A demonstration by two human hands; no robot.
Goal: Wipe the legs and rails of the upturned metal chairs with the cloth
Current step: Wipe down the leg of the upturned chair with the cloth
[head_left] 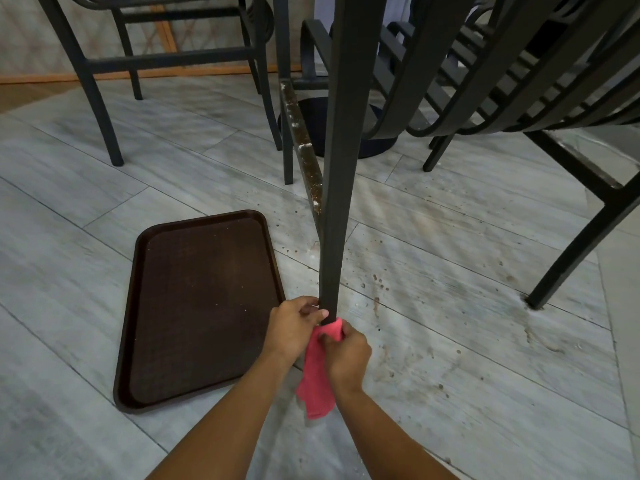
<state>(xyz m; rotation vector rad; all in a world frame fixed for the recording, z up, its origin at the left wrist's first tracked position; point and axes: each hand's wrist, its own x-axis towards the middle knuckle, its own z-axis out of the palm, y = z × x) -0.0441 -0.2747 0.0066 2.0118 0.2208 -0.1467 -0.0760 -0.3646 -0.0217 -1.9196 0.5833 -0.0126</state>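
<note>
A dark metal chair leg point(337, 188) runs from the top of the view down to my hands. My left hand point(294, 327) grips the leg near its end, thumb against the metal. Just below it my right hand point(348, 355) holds a pink cloth point(317, 379) wrapped around the tip of the leg, the rest of the cloth hanging down. Behind the leg a rail point(304, 147) of the same chair is speckled with white and brown dirt. The curved slats of the chair seat point(485, 98) spread to the upper right.
A dark brown tray point(201, 306) lies flat on the grey tiled floor point(86, 202) left of my hands. Another dark metal chair point(104, 64) stands at the upper left. A round black table base point(346, 133) sits behind the leg. Brown stains spot the floor at right.
</note>
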